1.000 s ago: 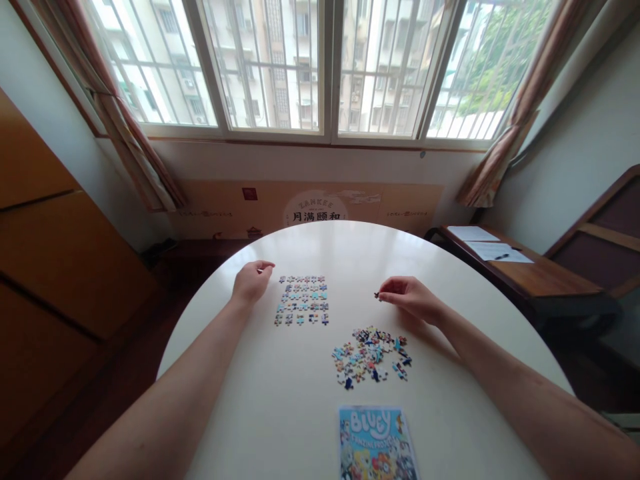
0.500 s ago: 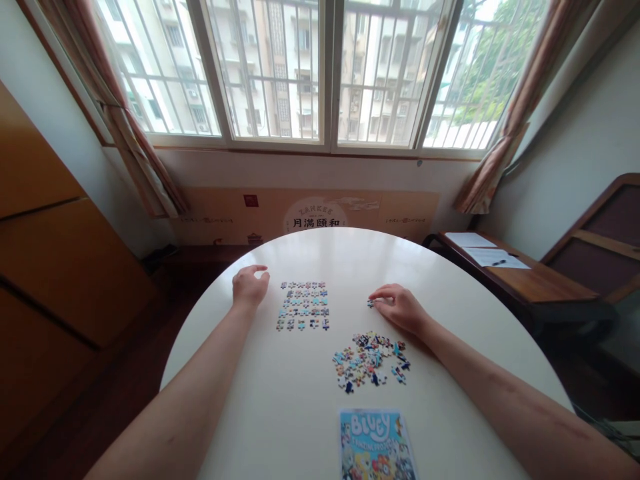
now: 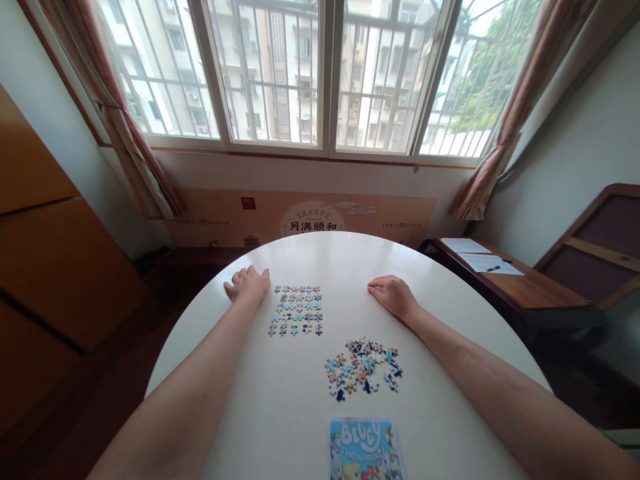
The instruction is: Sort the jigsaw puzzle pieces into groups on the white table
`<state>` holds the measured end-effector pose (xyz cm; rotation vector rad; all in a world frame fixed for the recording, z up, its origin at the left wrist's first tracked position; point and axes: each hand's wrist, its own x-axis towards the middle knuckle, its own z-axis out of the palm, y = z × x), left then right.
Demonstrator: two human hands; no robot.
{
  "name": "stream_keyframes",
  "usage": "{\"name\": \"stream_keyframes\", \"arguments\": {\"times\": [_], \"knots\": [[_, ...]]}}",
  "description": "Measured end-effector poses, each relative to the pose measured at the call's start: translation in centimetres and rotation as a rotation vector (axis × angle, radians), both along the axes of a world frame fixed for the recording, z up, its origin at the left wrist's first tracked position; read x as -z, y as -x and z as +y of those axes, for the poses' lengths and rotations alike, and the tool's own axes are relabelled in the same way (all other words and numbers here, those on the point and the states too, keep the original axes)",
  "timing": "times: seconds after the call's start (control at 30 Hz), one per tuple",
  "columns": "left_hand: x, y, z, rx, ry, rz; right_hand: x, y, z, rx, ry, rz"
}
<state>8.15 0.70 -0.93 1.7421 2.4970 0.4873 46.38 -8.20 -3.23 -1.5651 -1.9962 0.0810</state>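
My left hand (image 3: 249, 283) rests on the white round table (image 3: 280, 413), its fingers spread and nothing visible in them. Just right of it, several jigsaw puzzle pieces (image 3: 297, 307) are laid out in neat rows, slightly apart from one another. My right hand (image 3: 394, 297) lies on the table farther right, fingers curled and pressed together; the puzzle piece seen at its fingertips earlier is hidden now. Nearer to me is a loose pile of puzzle pieces (image 3: 364, 365), mixed and partly overlapping.
A blue "Bluey" picture card or box (image 3: 367, 450) lies at the near side of the table. To the right, a wooden bench (image 3: 510, 287) holds papers (image 3: 490, 263) and a pen. Beyond the table are a long printed box (image 3: 200, 220) and a barred window.
My left hand has gone from a curled shape to spread fingers. My right fingers have closed up, and the piece at their tips has dropped out of sight. The view has shifted slightly.
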Motion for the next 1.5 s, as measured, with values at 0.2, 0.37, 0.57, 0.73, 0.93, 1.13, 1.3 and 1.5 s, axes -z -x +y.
{"name": "stream_keyframes", "arguments": {"times": [0.2, 0.37, 0.57, 0.73, 0.93, 1.13, 1.3, 1.5], "knots": [[0.0, 0.2, 0.7, 0.001, 0.017, 0.015, 0.8, -0.6, 1.8, 0.011, 0.021, -0.001], [0.2, 0.4, 1.2, -0.002, 0.004, 0.062, 0.8, -0.6, 1.6, 0.021, 0.012, 0.011], [0.4, 0.9, 1.3, 0.041, 0.015, 0.046, 0.5, -0.1, 1.4, 0.025, 0.021, -0.025], [0.5, 0.8, 1.2, 0.054, 0.021, 0.071, 0.1, 0.2, 1.0, 0.027, 0.050, -0.042], [0.8, 0.8, 1.5, 0.063, 0.019, 0.097, -2.9, 1.0, -0.7, -0.010, 0.108, -0.031], [0.7, 0.9, 1.5, 0.074, 0.037, 0.099, -7.7, 3.0, -3.3, -0.553, 0.544, -0.124], [0.4, 0.6, 1.3, 0.070, 0.045, 0.093, -8.1, 4.5, -4.4, -0.646, 0.688, -0.184], [0.7, 0.8, 1.5, 0.074, 0.037, 0.098, -6.9, 4.0, -3.6, -0.572, 0.759, -0.172]]}}
